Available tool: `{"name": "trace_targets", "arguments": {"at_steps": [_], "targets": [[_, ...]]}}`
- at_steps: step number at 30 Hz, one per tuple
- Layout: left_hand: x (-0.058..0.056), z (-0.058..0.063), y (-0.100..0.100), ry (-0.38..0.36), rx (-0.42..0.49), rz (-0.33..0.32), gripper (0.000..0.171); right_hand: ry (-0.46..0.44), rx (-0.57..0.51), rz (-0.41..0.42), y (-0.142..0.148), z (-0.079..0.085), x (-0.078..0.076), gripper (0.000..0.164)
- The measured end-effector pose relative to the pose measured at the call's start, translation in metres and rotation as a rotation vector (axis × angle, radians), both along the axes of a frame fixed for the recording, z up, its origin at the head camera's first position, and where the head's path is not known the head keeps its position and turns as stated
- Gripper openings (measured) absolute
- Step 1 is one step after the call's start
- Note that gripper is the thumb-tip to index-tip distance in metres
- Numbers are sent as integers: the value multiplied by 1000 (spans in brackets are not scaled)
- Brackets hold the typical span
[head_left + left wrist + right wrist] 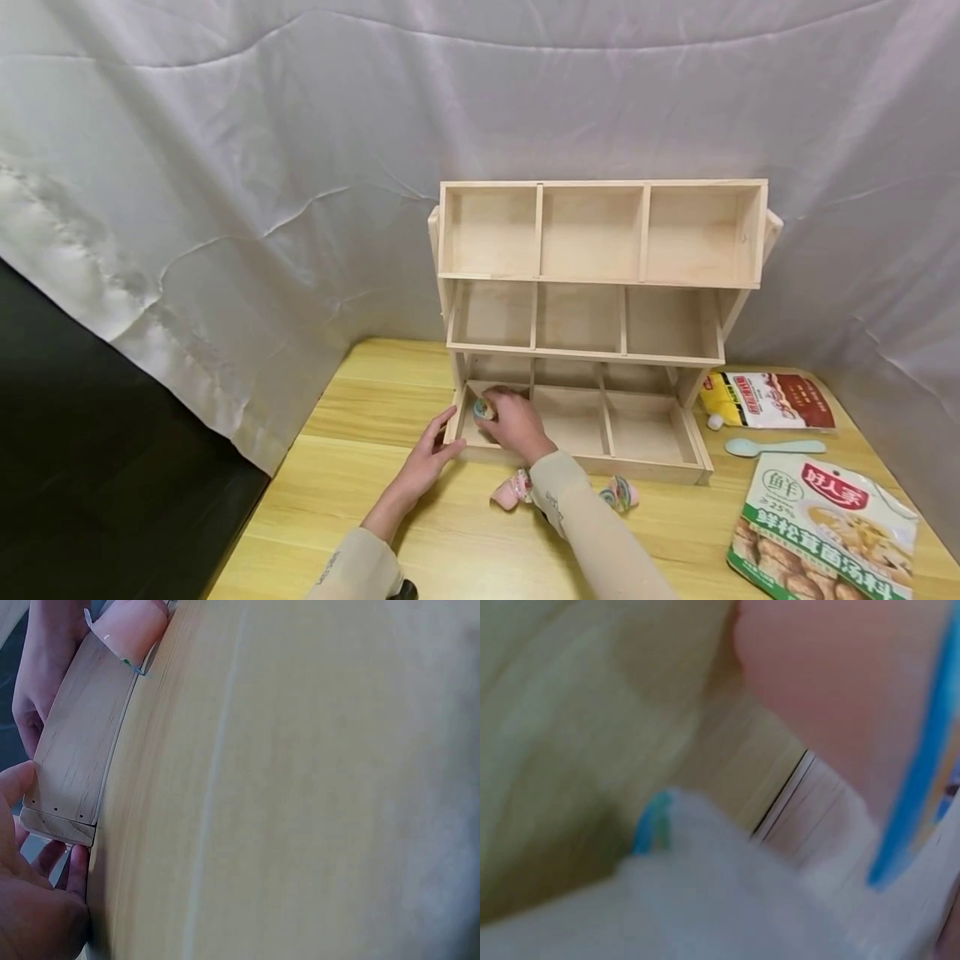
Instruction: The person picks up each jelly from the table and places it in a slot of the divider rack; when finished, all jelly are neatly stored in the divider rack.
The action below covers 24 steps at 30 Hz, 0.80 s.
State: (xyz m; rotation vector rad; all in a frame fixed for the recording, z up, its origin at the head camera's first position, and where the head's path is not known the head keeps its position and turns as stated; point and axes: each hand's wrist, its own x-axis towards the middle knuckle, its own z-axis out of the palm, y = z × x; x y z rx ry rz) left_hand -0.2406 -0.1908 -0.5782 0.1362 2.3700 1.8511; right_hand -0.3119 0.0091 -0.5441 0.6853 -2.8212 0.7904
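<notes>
A small cup with a colourful lid point(484, 408) is pinched in my right hand point(517, 423), inside the bottom-left compartment of a wooden shelf rack point(585, 456). My left hand point(423, 467) touches the front left corner of that bottom tier, its fingers spread about the corner. The left wrist view shows these fingertips point(76, 874) against the end of the board point(79, 742). On the table in front of the rack lie a pink cup point(507, 493), partly behind my right forearm, and another cup with a swirled lid point(619, 495). The right wrist view is blurred.
The rack has three tiers, each split into three compartments. To its right lie a spouted pouch point(776, 400), a pale blue spoon point(776, 447) and a large green-and-white food bag point(825, 529). Grey curtains point(300, 167) hang behind and to the left of the table point(315, 508).
</notes>
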Motion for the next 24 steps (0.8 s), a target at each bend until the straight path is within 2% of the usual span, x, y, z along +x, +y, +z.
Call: {"name": "trace_targets", "arguments": {"at_steps": [8,12,19,24], "targets": [[1,1,0,-10,-5,-10,64,-56,-39,31,4,10,0,57],[2,1,0,-16,2,-7,63,-77,-62,50,12,20,6,59],[2,2,1,-7,16,0,65,-76,-59,62,50,48,32,57],[1,2,2,4,10,-3,65,-61,-73,16,92,62,59,59]]}}
